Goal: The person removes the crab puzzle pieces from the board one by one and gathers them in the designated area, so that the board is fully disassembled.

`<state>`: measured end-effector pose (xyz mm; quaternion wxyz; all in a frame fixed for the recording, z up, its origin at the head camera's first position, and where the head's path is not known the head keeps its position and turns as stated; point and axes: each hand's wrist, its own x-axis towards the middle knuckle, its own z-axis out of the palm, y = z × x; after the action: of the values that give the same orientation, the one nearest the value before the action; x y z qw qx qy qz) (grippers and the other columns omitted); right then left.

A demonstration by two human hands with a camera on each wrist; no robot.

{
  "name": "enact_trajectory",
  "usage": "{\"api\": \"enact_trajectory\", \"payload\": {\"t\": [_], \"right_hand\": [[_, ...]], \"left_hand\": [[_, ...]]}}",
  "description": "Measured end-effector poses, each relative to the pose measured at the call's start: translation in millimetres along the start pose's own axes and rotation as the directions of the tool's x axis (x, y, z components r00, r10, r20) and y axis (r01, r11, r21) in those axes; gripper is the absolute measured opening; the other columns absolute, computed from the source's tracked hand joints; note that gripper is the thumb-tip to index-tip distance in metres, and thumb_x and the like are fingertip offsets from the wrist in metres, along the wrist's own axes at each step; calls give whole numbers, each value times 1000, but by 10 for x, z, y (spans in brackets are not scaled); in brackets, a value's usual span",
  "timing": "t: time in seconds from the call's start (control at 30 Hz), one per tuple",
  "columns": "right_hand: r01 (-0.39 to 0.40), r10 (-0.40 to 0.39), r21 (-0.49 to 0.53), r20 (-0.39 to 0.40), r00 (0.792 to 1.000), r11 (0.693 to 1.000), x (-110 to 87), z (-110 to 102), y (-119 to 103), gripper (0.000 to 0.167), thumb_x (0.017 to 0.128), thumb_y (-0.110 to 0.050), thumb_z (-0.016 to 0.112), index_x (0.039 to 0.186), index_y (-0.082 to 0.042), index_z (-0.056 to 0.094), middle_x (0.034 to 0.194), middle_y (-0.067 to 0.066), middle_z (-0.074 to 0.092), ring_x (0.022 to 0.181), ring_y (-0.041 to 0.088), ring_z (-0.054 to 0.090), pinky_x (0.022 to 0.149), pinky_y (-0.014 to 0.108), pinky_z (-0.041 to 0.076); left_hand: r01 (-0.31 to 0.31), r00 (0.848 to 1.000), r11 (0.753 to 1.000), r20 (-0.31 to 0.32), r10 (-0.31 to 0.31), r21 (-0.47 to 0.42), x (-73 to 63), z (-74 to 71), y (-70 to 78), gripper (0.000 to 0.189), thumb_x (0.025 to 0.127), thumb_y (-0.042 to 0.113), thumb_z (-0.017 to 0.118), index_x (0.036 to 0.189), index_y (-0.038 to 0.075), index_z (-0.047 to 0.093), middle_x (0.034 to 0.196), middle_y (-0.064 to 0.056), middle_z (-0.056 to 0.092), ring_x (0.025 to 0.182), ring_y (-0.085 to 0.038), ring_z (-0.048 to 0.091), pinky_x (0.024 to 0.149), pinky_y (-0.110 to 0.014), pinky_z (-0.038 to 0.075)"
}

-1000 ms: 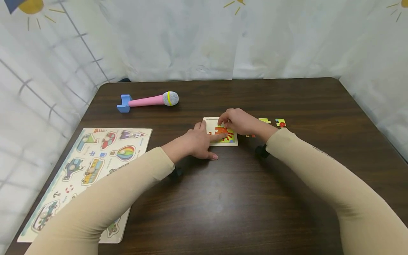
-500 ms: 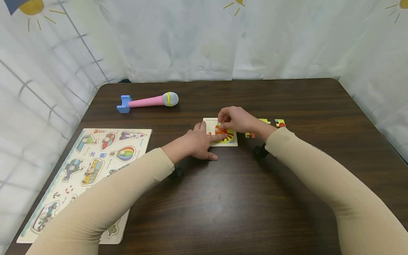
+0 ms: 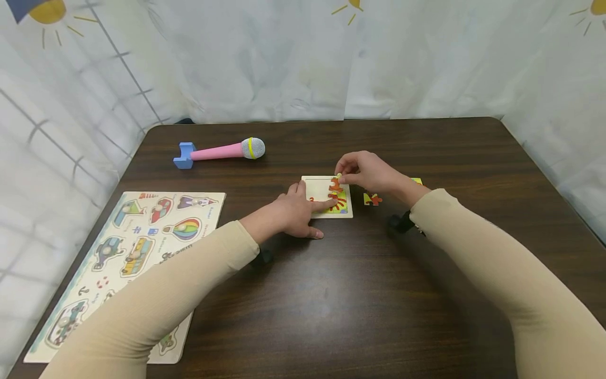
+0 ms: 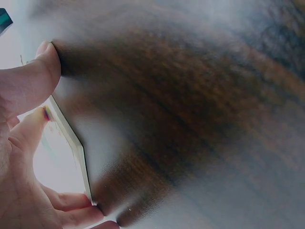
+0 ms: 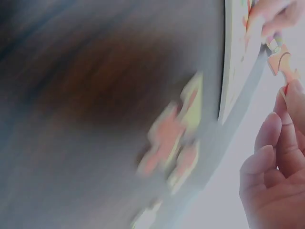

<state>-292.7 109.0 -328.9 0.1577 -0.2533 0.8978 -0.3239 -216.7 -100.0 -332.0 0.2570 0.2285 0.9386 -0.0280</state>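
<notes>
A small shallow puzzle tray (image 3: 314, 184) lies mid-table, with a yellow and red jigsaw piece (image 3: 342, 208) in its near right corner. My left hand (image 3: 291, 211) rests at its left side, fingers spread. The index finger reaches across the tray onto that piece, and the thumb touches the table in the left wrist view. Over the tray's far right edge, my right hand (image 3: 368, 171) pinches an orange jigsaw piece (image 5: 282, 62) between thumb and fingertips. That piece is raised and tilted in the right wrist view.
Loose jigsaw pieces (image 3: 372, 199) lie right of the tray, some partly behind the right forearm. A large picture puzzle board (image 3: 201, 252) lies at the left under the left sleeve. Behind it, a pink toy microphone (image 3: 220, 152) rests on a blue stand (image 3: 183, 156).
My right hand has lifted the orange piece from the tray and moved slightly right and away from me with it. The left hand has stayed in place.
</notes>
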Motion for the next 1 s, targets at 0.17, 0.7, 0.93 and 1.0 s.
{"api": "enact_trajectory", "payload": {"t": [0.17,0.7,0.93,1.0], "right_hand": [[-32,31,-24,-50,998,999,-226,-202,216,14,97,-12,70,109,-6,67,97,11,70,87,28,64,72,35,49],[-147,143,-106,-46,989,983,-738,-465,754,19,97,-16,72,109,-2,68,97,9,72,86,20,62,77,35,48],[-127,123,-191,-30,992,973,-710,-406,712,18,96,-16,73,106,-1,69,94,9,72,82,20,61,74,34,48],[-132,128,-210,-30,991,969,-703,-401,709,17,96,-15,73,105,-1,69,92,8,72,82,20,60,74,35,48]], "left_hand": [[7,1000,1000,5,-6,-4,8,-10,16,81,94,61,63,161,48,18,165,-38,0,155,-51,11,117,-60,34],[23,1000,1000,5,-23,-16,-19,-17,-5,83,94,59,65,161,49,18,165,-37,-1,155,-50,12,117,-59,34],[11,1000,999,4,-11,-32,1,2,-3,83,94,59,65,161,48,18,165,-37,-2,155,-51,10,118,-60,33],[10,1000,999,3,-10,-34,7,5,0,83,94,59,65,161,48,18,165,-37,-2,155,-51,10,118,-61,33]]}}
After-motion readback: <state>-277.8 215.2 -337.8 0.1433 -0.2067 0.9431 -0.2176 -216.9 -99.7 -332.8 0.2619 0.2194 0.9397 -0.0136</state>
